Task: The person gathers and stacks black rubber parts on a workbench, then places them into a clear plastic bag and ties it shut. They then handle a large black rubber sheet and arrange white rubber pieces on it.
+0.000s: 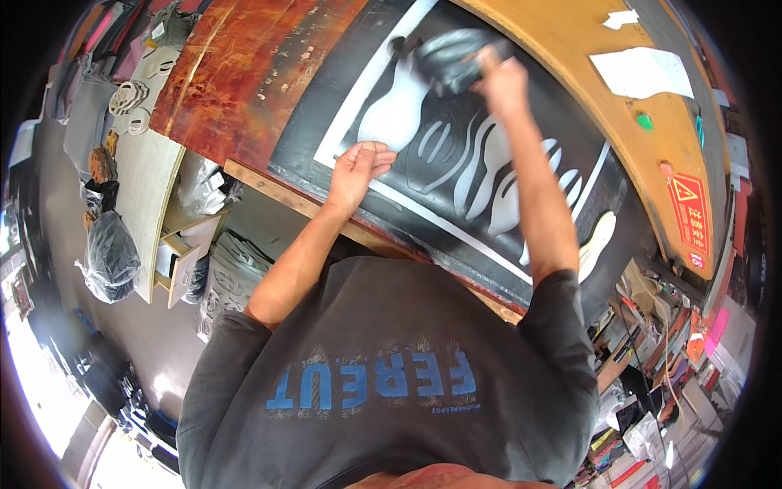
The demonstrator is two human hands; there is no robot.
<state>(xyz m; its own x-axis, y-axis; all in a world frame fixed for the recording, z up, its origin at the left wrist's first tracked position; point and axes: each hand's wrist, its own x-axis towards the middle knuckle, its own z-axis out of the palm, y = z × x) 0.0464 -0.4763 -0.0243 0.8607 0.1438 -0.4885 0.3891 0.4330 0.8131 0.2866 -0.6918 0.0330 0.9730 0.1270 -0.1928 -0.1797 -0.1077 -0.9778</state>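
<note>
A black sheet (309, 138) with white sole-like shapes and a white border lies on the worktable. My left hand (356, 169) is at its near left part, beside the rounded end of a large white shape (389, 118). Its fingers are curled together; what they grip, if anything, is hidden. Reaching over the far part of the sheet, my right hand (503, 83) is closed on a dark, shiny bundle (452, 61). Motion smears the bundle, so its kind does not show. Beneath my right forearm are several more white curved shapes (489, 159), partly covered.
A worn red-brown board (252, 73) adjoins the sheet on the left. A yellow machine part (562, 33) arches along the far right, bearing white paper (639, 72) and a green button (644, 121). A pale sole-shaped piece (597, 244) lies right. Clutter (652, 391) fills the lower right.
</note>
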